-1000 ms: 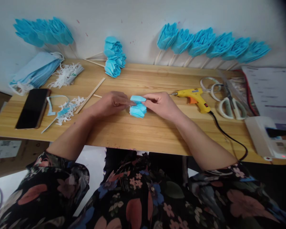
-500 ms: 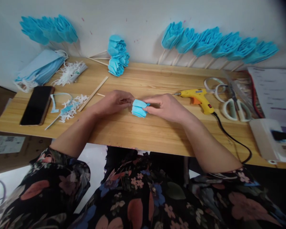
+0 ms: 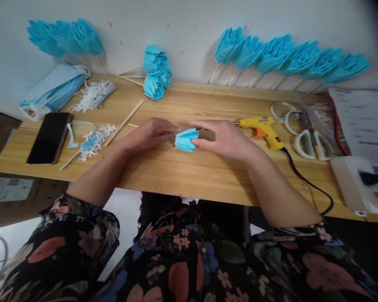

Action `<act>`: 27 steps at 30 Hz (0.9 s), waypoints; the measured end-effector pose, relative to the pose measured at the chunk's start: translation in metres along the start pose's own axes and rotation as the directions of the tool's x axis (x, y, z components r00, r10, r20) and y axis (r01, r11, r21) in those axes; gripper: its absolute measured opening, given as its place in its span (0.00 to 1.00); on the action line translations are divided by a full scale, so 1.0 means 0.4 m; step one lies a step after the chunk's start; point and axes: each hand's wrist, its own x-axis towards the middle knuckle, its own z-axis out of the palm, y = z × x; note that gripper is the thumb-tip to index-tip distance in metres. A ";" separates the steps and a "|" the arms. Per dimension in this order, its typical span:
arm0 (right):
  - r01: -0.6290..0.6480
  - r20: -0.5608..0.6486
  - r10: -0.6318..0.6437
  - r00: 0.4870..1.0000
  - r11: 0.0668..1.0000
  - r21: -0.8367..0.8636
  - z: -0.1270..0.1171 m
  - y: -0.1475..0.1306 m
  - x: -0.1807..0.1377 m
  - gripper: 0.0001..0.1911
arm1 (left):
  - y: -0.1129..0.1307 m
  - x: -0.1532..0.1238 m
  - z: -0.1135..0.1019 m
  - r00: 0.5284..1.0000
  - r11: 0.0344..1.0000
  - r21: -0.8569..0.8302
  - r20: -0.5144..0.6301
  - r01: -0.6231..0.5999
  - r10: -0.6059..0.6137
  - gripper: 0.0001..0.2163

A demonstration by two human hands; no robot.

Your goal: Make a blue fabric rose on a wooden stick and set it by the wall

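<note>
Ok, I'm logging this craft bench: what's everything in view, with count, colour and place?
paper flower: one, light blue, between hands
right flower row: about six, blue, against wall
left flower bunch: about three, blue, against wall
flower cluster: about three, blue, back centre
glue gun: one, yellow, right of hands
scissors: white-handled, far right
phone: one, black, left
masks: stack, blue, back left
table: one, wooden
left hand: pinches flower
right hand: grips flower

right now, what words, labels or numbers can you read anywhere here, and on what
Nothing is legible.
White sheet: lines of print, too blurred.
Box label: codes, too small.
Glue gun sticker: too small.
The blue paper flower: no text.
</note>
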 end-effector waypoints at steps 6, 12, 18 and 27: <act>0.121 -0.050 -0.120 0.991 0.992 0.018 0.001 -0.018 0.003 0.21 | -0.004 0.000 -0.002 1.000 1.000 -0.002 0.012 0.000 0.000 0.14; 0.154 -0.081 -0.151 0.985 0.987 0.038 0.043 -0.002 0.016 0.12 | -0.001 0.001 0.000 0.999 0.999 -0.009 0.008 0.041 -0.041 0.13; 0.132 -0.113 -0.128 0.985 0.991 0.027 0.062 0.012 0.021 0.09 | -0.003 0.001 0.004 0.999 0.999 0.024 -0.029 0.033 -0.033 0.13; 0.038 -0.146 -0.006 0.989 0.976 0.215 0.064 0.033 0.036 0.12 | 0.009 0.033 0.032 0.967 0.980 -0.173 -0.216 0.095 -0.132 0.14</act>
